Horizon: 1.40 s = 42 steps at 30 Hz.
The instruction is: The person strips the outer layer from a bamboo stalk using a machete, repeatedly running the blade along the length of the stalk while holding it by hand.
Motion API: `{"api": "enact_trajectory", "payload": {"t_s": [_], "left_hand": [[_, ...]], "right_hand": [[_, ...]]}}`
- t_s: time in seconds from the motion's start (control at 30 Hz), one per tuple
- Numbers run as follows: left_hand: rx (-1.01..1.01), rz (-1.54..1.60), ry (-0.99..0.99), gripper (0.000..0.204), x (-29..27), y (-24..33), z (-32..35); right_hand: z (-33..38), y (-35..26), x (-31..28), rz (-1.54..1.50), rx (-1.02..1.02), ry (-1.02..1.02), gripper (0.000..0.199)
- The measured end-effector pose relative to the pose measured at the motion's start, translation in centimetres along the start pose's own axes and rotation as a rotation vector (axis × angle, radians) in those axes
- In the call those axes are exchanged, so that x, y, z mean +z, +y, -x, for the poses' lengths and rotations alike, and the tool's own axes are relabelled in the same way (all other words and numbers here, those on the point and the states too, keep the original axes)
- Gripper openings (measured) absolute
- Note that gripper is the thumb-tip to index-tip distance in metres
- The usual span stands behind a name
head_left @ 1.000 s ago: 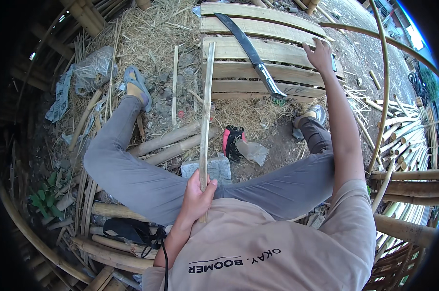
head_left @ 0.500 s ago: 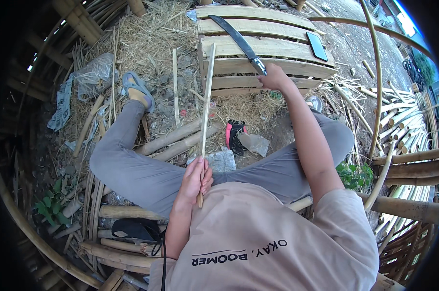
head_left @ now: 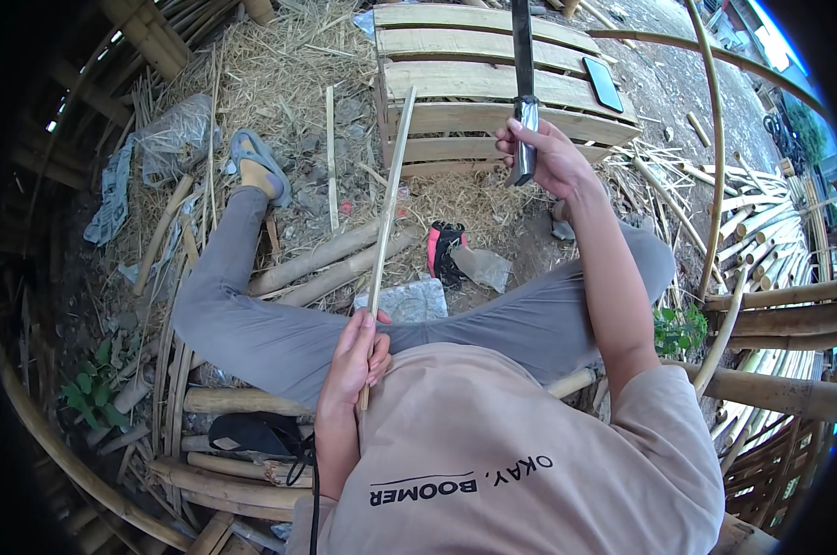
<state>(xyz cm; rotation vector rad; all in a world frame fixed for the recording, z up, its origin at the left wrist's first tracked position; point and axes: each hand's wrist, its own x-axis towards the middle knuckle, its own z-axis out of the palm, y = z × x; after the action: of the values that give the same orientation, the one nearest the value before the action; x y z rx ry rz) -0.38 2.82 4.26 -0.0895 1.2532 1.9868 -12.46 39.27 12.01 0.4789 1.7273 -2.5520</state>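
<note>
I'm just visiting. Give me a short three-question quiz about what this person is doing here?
1. True or false: the left hand holds a bamboo strip.
2. What does the right hand grip? A) machete B) phone C) sandal
3. Fill in: the phone lies on a wooden ____.

Key: 1 true. 2 A. 3 pallet.

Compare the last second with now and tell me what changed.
The right hand took hold of the long knife that lay on the slatted wooden pallet and lifted it, blade up. The left hand kept its grip on the thin bamboo strip; the dark phone stayed put.
</note>
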Motion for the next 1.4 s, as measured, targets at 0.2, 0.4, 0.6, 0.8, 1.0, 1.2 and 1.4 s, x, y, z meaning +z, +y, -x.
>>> {"api": "enact_trajectory", "payload": {"t_s": [0.2, 0.4, 0.6, 0.8, 1.0, 1.2, 1.4], "left_hand": [[-0.064, -0.02, -0.024, 0.03, -0.9, -0.3, 1.6], [-0.175, -0.09, 0.034, 0.029, -1.4, -1.7, 1.5], [-0.154, -0.154, 0.051, 0.028, -1.4, -2.0, -1.6], [-0.184, -0.041, 0.093, 0.026, -1.0, -1.9, -4.0], [-0.181, -0.037, 0.06, 0.027, -1.9, -2.3, -4.9], [-0.213, 0.007, 0.054, 0.028, -2.7, -2.4, -5.2], [-0.224, -0.011, 0.037, 0.03, -3.2, -3.2, -5.4]], "right_hand": [[3.5, 1.4, -4.7, 0.229, 0.014, 0.098, 0.032], [3.4, 3.9, -7.6, 0.847, -0.114, 0.244, 0.039], [4.4, 7.4, -6.9, 1.28, -0.201, 0.238, 0.032], [4.5, 10.7, -5.4, 1.469, -0.222, 0.104, 0.025], [2.9, 12.6, -5.2, 1.573, -0.198, -0.002, 0.03], [1.8, 13.0, -5.3, 1.651, -0.085, -0.13, 0.032], [0.3, 12.8, -3.7, 1.688, 0.091, -0.05, 0.037]]}}
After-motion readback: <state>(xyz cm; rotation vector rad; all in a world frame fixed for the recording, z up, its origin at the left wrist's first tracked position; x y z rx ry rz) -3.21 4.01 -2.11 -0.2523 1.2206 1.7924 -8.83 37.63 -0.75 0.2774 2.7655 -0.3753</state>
